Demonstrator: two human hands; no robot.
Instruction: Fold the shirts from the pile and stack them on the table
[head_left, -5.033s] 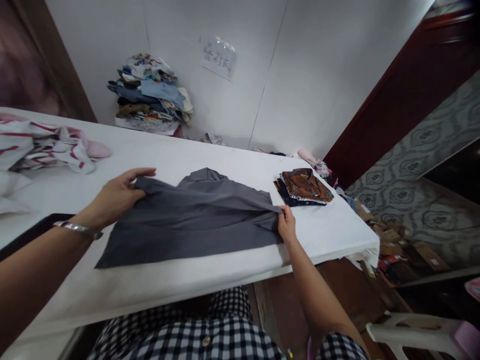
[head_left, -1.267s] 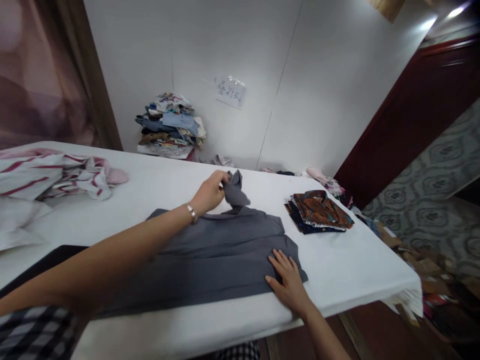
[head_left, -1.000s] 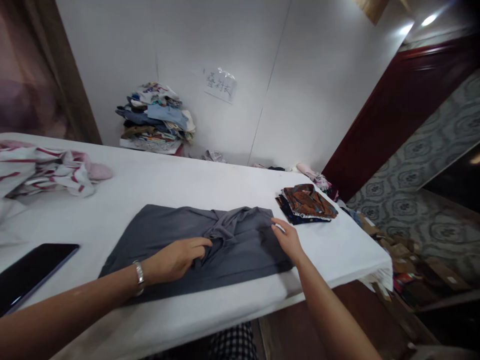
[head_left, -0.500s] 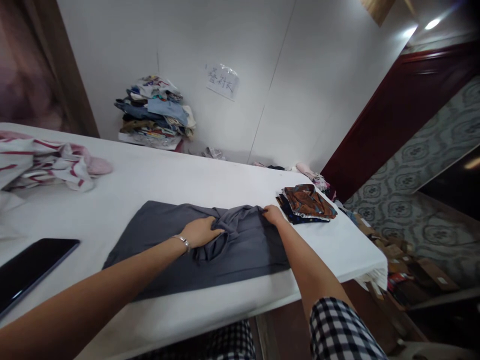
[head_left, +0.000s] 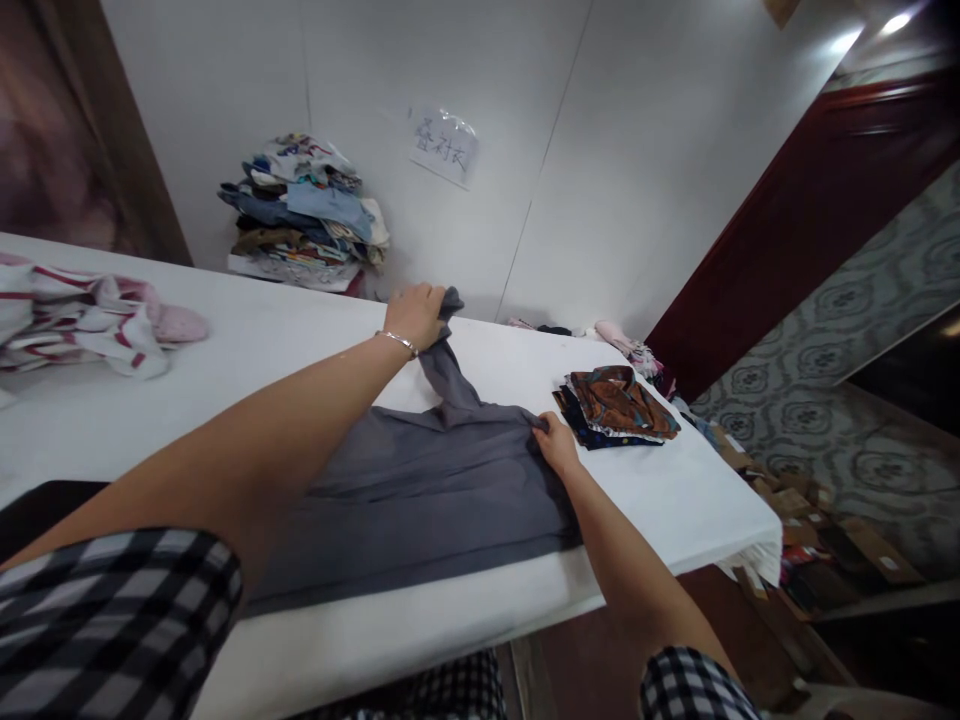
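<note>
A dark grey shirt (head_left: 420,480) lies spread on the white table (head_left: 660,500) in front of me. My left hand (head_left: 415,313), with a silver bracelet on the wrist, is closed round the end of the shirt's sleeve (head_left: 444,365) and holds it stretched out toward the far side of the table. My right hand (head_left: 553,442) pinches the shirt's right top corner, down on the table beside a small folded pile.
A folded pile topped by a brown patterned garment (head_left: 619,398) lies at the table's right end. A striped red and white cloth (head_left: 82,315) is heaped at the far left. A stack of clothes (head_left: 304,210) stands by the wall. Cardboard litter (head_left: 810,510) covers the floor on the right.
My left hand has lifted the sleeve off the middle of the shirt and drawn it out away from me. My right hand has stayed at the shirt's right corner.
</note>
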